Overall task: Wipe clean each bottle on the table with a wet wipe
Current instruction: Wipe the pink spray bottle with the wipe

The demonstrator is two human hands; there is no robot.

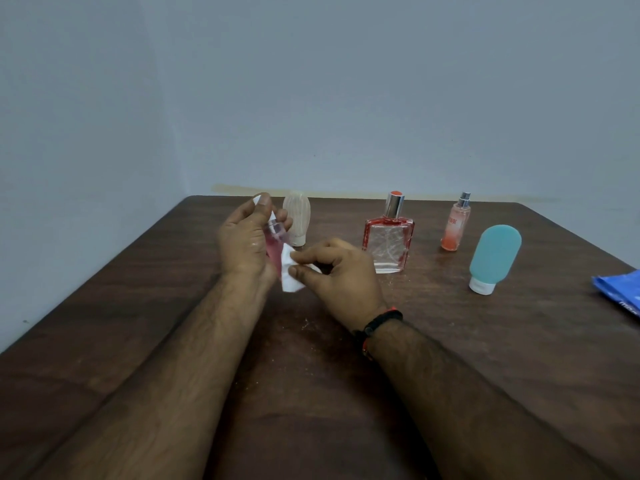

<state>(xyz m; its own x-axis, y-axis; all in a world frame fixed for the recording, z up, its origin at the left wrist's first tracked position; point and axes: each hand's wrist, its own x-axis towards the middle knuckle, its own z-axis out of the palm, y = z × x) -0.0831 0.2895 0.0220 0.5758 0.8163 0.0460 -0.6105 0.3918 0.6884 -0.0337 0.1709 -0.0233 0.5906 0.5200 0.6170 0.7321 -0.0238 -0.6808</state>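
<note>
Pink bottle (274,241): held upright above the table's far left part, in the left hand, just in front of the cream bottle; only a strip of its pink body and clear neck shows between the fingers.
Left hand (247,242): fingers and thumb curl round the pink bottle, thumb raised near the top. Keep this grasp firm but turn the bottle a little at a time, so that each covered face comes out to meet the wipe.
Wet wipe (289,271): white, crumpled, touching the lower body of the pink bottle. A small white corner also shows above the left thumb.
Right hand (337,271): thumb and fingertips pinch the wet wipe against the bottle. Stroke from neck to base, then refold to a fresh face.
Cream bottle (297,218): ribbed, standing cap-down behind the hands; whether it is wiped cannot be told.
Red bottle (388,242): square glass, silver cap, upright near mid-table.
Spray bottle (455,225): slim, orange-pink, upright, to the right of the red bottle.
Teal bottle (495,256): soft tube standing on its white cap, nearest the right side.
Blue packet (621,292): at the right edge, probably the wipe supply.
Table (138,323): dark wood; pale specks lie near the middle.
Caution: glass is probably slick when wet; work low over the table.
</note>
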